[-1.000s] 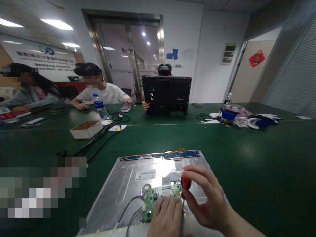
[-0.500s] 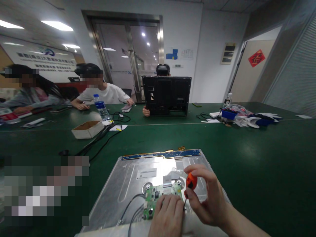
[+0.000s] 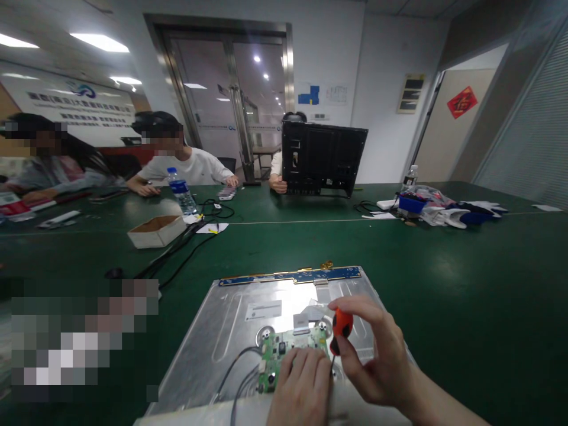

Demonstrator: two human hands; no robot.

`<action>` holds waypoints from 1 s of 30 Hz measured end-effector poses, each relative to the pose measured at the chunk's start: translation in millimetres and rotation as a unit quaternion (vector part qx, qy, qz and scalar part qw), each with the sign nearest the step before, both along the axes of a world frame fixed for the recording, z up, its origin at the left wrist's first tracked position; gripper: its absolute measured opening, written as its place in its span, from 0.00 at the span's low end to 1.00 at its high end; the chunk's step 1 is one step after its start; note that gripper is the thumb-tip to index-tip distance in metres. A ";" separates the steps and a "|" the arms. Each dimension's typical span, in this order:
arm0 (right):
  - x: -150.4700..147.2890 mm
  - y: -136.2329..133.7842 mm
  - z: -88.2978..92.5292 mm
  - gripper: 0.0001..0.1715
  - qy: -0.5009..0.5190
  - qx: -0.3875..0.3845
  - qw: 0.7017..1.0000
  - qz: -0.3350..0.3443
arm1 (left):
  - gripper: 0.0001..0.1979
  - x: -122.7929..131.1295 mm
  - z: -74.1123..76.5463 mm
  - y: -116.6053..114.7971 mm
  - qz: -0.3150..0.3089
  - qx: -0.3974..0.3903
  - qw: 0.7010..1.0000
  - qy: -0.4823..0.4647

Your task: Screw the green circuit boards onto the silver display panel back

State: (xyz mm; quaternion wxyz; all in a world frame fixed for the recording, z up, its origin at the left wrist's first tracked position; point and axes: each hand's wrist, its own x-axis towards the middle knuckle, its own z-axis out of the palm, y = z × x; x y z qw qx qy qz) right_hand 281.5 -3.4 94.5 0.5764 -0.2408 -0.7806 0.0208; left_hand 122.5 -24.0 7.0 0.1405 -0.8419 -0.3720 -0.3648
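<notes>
A silver display panel (image 3: pixel 226 337) lies back side up in front of me on the table, a blue circuit strip (image 3: pixel 293 276) along its far edge. On the panel sits a green circuit board (image 3: pixel 290 341) with dark cables at its left side. My left hand (image 3: pixel 302 384) lies over the board's right part, palm down, fingers side by side; its thumb is hidden. With thumb and fingertips, my right hand (image 3: pixel 377 361) pinches the orange-and-black handle of a screwdriver (image 3: pixel 342 323). The screwdriver's thin shaft points down beside my left hand at the board's right edge; its tip is hidden.
An open cardboard box (image 3: pixel 156 232), dark cables (image 3: pixel 177 244) and a water bottle (image 3: pixel 181 190) stand to the left. Across the table, a person holds a black monitor frame (image 3: pixel 326 157). Bagged items and gloves (image 3: pixel 439 210) lie at right. Two people sit at far left.
Across the table, the black monitor frame has been lifted, tilted and shifted right by the person there. My hands have stayed nearly in place; the screwdriver handle has turned slightly.
</notes>
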 end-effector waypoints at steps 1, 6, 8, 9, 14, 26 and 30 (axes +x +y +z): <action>0.3 0.7 -0.9 0.27 0.003 -0.002 1.000 0.002 | 0.19 -0.1 -0.3 -0.2 0.003 -0.001 1.000 0.001; -0.2 4.6 -3.7 0.21 0.011 0.020 0.998 -0.058 | 0.13 -2.2 -4.9 -0.6 0.018 -0.013 1.000 0.015; -0.7 3.8 -2.9 0.18 0.001 0.021 0.996 -0.084 | 0.12 -2.7 -6.8 -0.4 0.020 -0.011 1.000 0.014; -0.8 2.7 -2.4 0.18 -0.007 0.019 0.996 -0.086 | 0.12 -2.5 -7.5 -0.3 0.021 -0.007 1.000 0.012; 0.1 -3.4 0.3 0.27 -0.021 0.012 0.999 -0.040 | 0.15 0.6 -6.7 -1.1 0.019 -0.010 1.000 0.004; -0.9 -1.4 -0.4 0.22 -0.015 0.000 0.998 -0.055 | 0.14 -2.4 -7.8 -0.1 0.016 -0.014 1.000 0.021; 0.5 0.2 4.3 0.27 -0.013 0.000 1.000 -0.012 | 0.14 -1.1 -6.7 0.4 0.011 -0.016 1.000 0.010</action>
